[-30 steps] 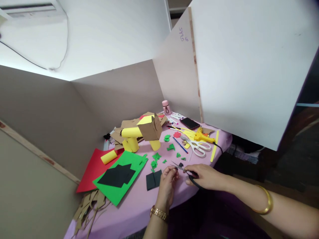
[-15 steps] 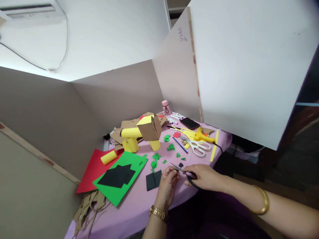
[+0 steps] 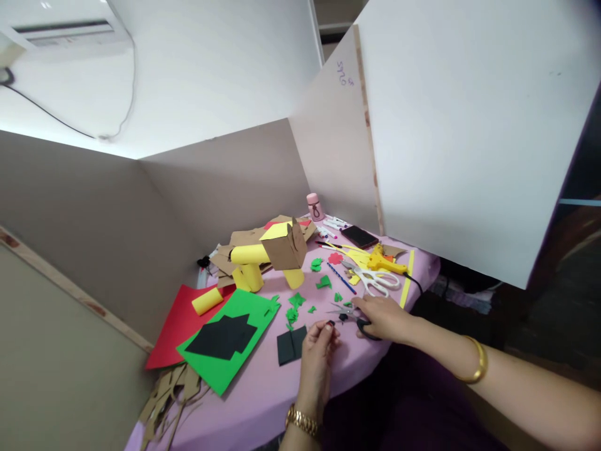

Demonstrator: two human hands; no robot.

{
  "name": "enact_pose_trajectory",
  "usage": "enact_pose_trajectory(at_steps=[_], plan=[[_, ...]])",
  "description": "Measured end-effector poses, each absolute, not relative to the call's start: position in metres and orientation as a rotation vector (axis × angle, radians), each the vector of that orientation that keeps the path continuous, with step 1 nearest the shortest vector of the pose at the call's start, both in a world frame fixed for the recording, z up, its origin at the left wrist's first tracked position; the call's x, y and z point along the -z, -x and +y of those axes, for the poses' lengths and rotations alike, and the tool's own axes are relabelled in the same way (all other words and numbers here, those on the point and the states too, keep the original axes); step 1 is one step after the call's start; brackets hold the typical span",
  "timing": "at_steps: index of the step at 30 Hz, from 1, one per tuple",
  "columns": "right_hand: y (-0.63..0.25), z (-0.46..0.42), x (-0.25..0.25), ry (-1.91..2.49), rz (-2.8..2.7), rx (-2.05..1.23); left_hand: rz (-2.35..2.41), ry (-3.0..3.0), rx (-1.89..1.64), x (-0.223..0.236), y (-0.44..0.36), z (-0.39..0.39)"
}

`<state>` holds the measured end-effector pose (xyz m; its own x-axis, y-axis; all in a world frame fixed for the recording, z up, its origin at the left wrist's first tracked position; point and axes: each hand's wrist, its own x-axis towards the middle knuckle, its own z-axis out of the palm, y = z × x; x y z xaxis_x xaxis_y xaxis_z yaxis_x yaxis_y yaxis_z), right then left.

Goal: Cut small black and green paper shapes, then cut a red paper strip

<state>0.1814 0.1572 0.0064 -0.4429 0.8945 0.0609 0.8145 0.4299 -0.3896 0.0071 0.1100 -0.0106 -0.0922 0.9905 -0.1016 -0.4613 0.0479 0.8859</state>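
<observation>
My left hand (image 3: 319,344) is closed, pinching a small piece of black paper (image 3: 330,323) between thumb and fingertips. In my right hand (image 3: 385,318) are black-handled scissors (image 3: 365,328), their blades parted and pointing left, just above and apart from the black piece. Under the blades lies another black scrap (image 3: 343,317). Left of my left hand rests a folded black paper (image 3: 291,346). Several green paper cutouts (image 3: 296,300) are scattered beyond my hands. Behind them stands a yellow tube figure with a cardboard box head (image 3: 284,250).
A green sheet (image 3: 220,382) bearing black paper (image 3: 223,337) overlaps a red sheet (image 3: 164,338). White scissors (image 3: 375,280), a yellow glue gun (image 3: 387,264), a blue pencil (image 3: 342,278), a phone (image 3: 359,236) and a pink bottle (image 3: 314,207) lie or stand on the right. Grey panels (image 3: 225,181) enclose the table.
The scissors have drawn away from my left hand to the right and opened. My left hand keeps the black piece. The view has shifted slightly.
</observation>
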Motion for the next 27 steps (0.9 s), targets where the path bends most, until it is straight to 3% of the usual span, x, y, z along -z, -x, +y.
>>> enact_pose_trajectory(at_steps=[10,17,27], plan=[[-0.181,0.160,-0.019,1.265,-2.268,-0.560,1.068,-0.667,-1.457,0.007,-0.007,0.075],[-0.161,0.099,-0.024,0.886,-2.034,-0.939,1.072,-0.693,-1.440,0.003,-0.016,0.056],[-0.172,0.093,-0.031,0.691,-1.848,-1.142,1.082,-0.717,-1.273,-0.018,-0.018,0.038]])
